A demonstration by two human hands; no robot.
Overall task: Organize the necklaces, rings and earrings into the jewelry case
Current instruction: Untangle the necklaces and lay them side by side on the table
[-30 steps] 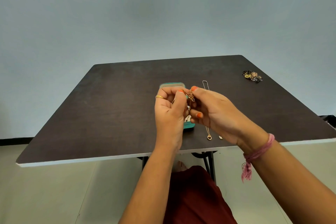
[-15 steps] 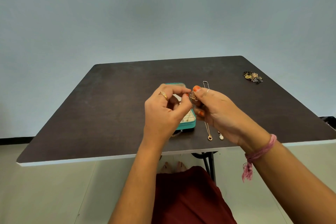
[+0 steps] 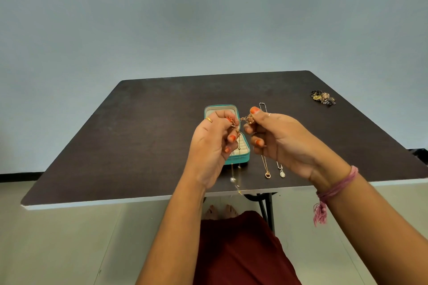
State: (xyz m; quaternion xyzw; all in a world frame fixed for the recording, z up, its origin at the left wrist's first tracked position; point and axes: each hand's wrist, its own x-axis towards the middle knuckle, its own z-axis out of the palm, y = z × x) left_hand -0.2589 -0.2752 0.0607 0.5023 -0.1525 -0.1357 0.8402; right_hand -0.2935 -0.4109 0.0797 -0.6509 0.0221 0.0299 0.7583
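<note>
While your left hand (image 3: 212, 146) and right hand (image 3: 275, 139) both pinch the gold chain (image 3: 240, 120), you untangle it above the open case (image 3: 240, 157); next, lower it inside.

Soft even light, faint shadows, wide-angle bending at edges, fine chains perhaps blurred

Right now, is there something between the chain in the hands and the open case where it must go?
Nothing visible. The chain hangs from both hands, left and right, directly above the open case; only the fingers themselves overlap it.
</note>
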